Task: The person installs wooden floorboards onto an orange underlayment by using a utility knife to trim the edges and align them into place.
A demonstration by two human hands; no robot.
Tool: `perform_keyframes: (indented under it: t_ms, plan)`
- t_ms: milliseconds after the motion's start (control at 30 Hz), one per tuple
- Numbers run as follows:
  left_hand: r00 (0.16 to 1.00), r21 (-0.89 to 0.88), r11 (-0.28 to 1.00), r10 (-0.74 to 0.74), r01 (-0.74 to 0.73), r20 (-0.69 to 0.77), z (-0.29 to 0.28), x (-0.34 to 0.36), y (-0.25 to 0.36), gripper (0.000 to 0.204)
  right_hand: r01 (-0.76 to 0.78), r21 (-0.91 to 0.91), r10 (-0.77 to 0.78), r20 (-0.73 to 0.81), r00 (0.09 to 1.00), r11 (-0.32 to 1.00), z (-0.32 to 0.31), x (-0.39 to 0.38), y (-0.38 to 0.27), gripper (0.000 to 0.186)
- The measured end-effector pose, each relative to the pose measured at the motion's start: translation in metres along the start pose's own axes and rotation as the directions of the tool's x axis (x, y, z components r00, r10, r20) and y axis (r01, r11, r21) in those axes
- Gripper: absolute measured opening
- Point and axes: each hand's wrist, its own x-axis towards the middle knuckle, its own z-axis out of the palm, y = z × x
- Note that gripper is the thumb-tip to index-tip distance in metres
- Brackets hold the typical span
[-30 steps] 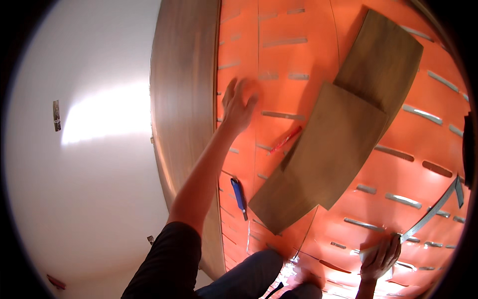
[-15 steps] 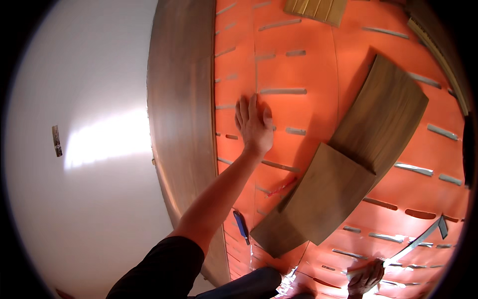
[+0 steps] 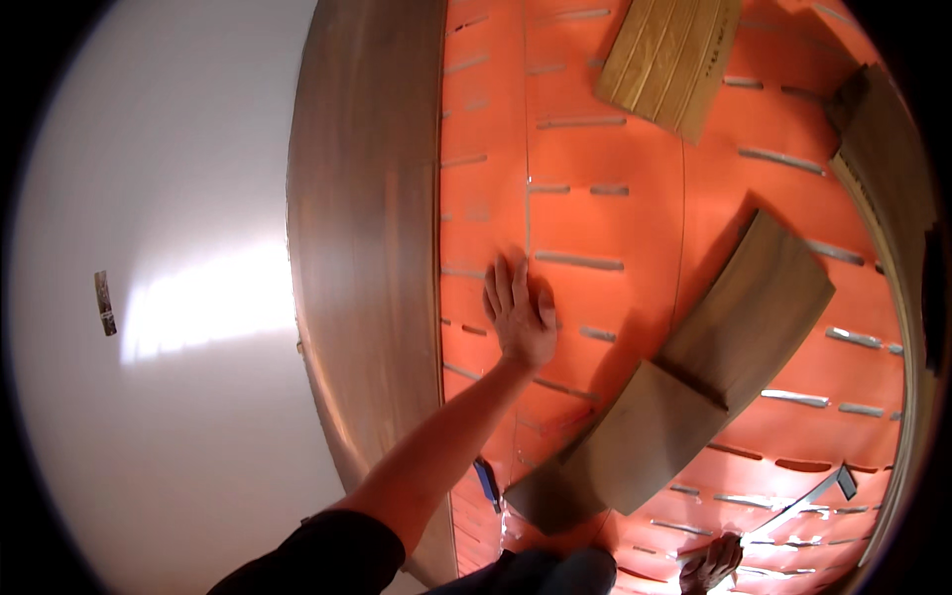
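My left hand (image 3: 521, 317) rests palm down on the orange slotted underlay (image 3: 645, 228), its fingers spread and nothing in it. To its left runs a row of laid brown floor planks (image 3: 367, 198). At the lower right, my right hand (image 3: 711, 563) is closed round one end of a flat metal pull bar (image 3: 798, 511) with a bent far end. Between the hands lie two loose brown plank pieces, a shorter piece (image 3: 654, 431) overlapping a longer one (image 3: 749, 307). A blue-handled tool (image 3: 487, 484), possibly a utility knife, lies below my left forearm.
A white wall (image 3: 198, 426) borders the planks at left. One plank piece (image 3: 669, 69) lies grooved side up at the top. More planks (image 3: 888, 188) lie along the right edge. A thin red stick (image 3: 570, 424) lies beside the loose pieces. My knees show at the bottom.
My view has shifted, so the floor and the loose planks sit lower in the picture, with more showing at the top. Both hands keep their places and grips.
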Motion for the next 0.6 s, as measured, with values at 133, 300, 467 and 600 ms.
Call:
perform_keyframes:
  t_ms: [133, 300, 467, 600]
  plan:
    - [0.998, -0.041, 0.998, -0.043, 0.045, 0.038, 0.004, -0.003, 0.002, 0.066, -0.219, 0.082, 0.212, 0.081, 0.974, 0.972, -0.011, -0.004, -0.014, 0.018]
    - [0.996, -0.064, 0.995, -0.078, 0.079, 0.032, 0.002, -0.001, 0.005, 0.065, -0.103, -0.275, 0.130, 0.081, 0.988, 0.956, -0.024, -0.009, -0.026, 0.024]
    - [0.992, -0.049, 0.993, -0.106, 0.110, 0.065, -0.012, 0.000, -0.007, 0.064, -0.162, 0.014, 0.162, -0.019, 0.987, 0.987, -0.003, 0.155, -0.056, 0.040]
    - [0.994, -0.092, 0.991, -0.091, 0.097, 0.067, -0.010, 0.005, 0.004, 0.064, 0.030, -0.035, -0.032, -0.061, 0.998, 0.999, 0.009, 0.421, -0.096, 0.043]
